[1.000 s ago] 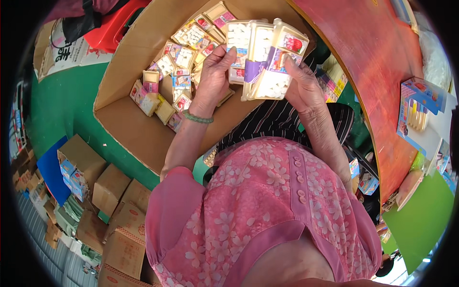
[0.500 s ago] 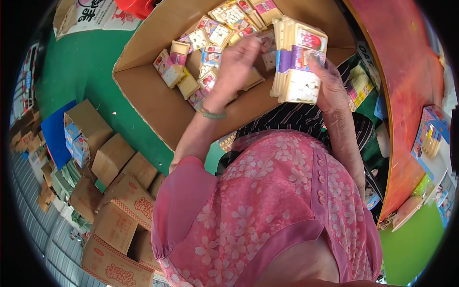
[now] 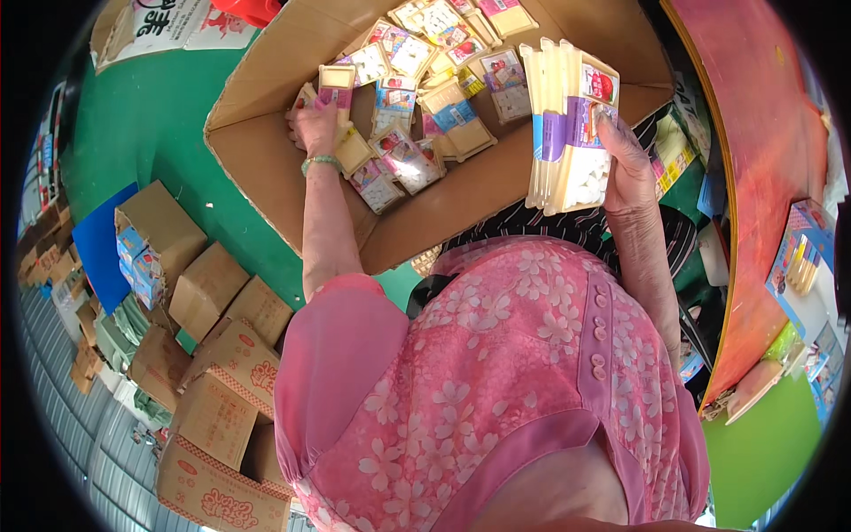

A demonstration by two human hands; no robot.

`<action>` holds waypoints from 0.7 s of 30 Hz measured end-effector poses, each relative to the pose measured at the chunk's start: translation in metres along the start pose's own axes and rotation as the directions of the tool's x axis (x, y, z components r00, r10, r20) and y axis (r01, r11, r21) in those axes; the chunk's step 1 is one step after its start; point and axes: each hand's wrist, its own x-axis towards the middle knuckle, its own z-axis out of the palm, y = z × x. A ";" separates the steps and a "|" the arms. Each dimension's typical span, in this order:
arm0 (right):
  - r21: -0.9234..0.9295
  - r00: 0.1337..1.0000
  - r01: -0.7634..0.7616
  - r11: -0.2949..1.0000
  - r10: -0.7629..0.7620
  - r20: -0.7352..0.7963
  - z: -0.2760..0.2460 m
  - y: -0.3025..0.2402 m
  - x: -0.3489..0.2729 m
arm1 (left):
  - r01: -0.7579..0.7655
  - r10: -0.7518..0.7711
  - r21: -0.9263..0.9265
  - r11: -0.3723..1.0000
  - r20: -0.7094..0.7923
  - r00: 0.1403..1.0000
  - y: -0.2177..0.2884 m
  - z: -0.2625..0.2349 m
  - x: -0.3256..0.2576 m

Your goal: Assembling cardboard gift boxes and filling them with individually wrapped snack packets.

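A large open cardboard box lies in front of me with several small flat packets scattered inside. My left hand reaches into the box's left part and closes on one cream packet. A green bead bracelet sits on that wrist. My right hand holds a stack of upright packets over the box's right side, fingers wrapped around its right edge.
Several small brown cartons stand piled at the lower left on a green floor. A red curved tabletop runs down the right side, with coloured packets beyond it. My pink flowered top fills the lower middle.
My left hand has left the stack and reached down left into the box onto a packet. The right hand still holds the stack; the view has shifted.
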 end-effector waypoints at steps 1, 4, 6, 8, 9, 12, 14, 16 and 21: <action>0.010 1.000 0.000 1.000 0.000 -0.001 0.000 0.001 0.000 | 0.035 -0.017 -0.108 0.994 0.166 0.986 -0.008 0.002 0.012; -0.010 0.997 -0.033 0.999 0.033 0.071 0.012 0.003 0.001 | 0.072 -0.119 -0.326 0.943 -0.129 0.984 -0.070 0.034 0.029; -0.005 0.995 -0.036 0.999 0.036 0.088 0.009 0.003 0.001 | 0.073 -0.102 -0.367 0.927 -0.059 0.993 -0.060 0.033 0.021; -0.001 0.995 -0.035 0.999 0.035 0.093 0.003 0.004 0.002 | 0.076 -0.074 -0.407 0.910 0.021 0.997 -0.043 0.025 -0.002; -0.011 0.997 -0.039 0.999 0.040 0.067 -0.002 0.002 0.002 | 0.014 -0.020 -0.473 0.881 -0.008 1.000 -0.015 0.013 -0.025; -0.028 0.999 -0.027 0.999 0.029 0.043 0.015 0.000 0.000 | -0.091 0.085 -0.737 0.670 -0.046 0.995 0.001 -0.021 -0.054; 0.031 0.994 0.003 1.000 -0.007 0.109 0.011 -0.002 0.003 | 0.133 0.237 -0.911 0.389 0.239 0.942 0.034 -0.055 -0.093; 0.218 0.974 -0.028 0.976 -0.022 0.224 0.003 0.000 0.006 | 0.287 0.446 -0.947 0.144 0.321 0.835 0.060 -0.080 -0.125; 0.522 0.981 -0.053 0.851 -0.054 0.188 -0.014 0.007 0.001 | 0.493 0.748 -0.868 0.064 0.369 0.552 0.123 -0.101 -0.202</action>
